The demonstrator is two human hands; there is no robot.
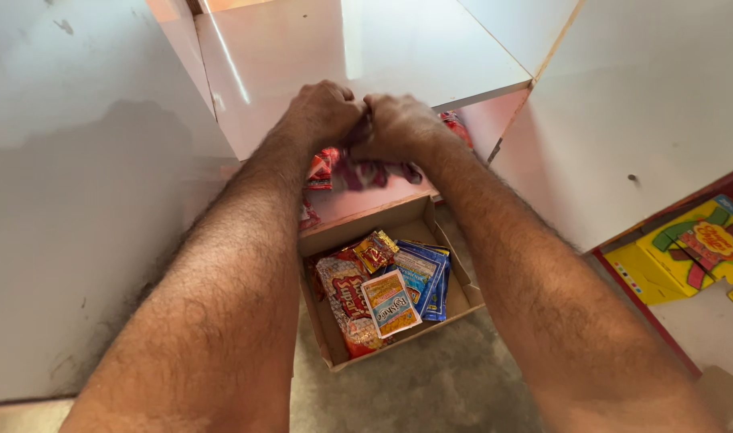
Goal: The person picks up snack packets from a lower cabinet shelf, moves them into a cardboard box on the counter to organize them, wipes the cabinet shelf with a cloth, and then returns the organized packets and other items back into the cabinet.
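My left hand (322, 112) and my right hand (397, 124) are pressed together under the edge of a white shelf (358, 48), both closed on red and purple snack packets (358, 170) that lie on the lower shelf. More red packets (455, 124) show behind my right wrist. Below my arms, on the floor, stands an open cardboard box (326, 337) with several snack sachets (386, 301) inside, in red, orange, yellow and blue.
White cabinet panels rise on the left (86, 200) and on the right (647, 104). A yellow and red printed display box (695, 244) sits at the right edge. The floor (431, 393) below the carton is grey concrete.
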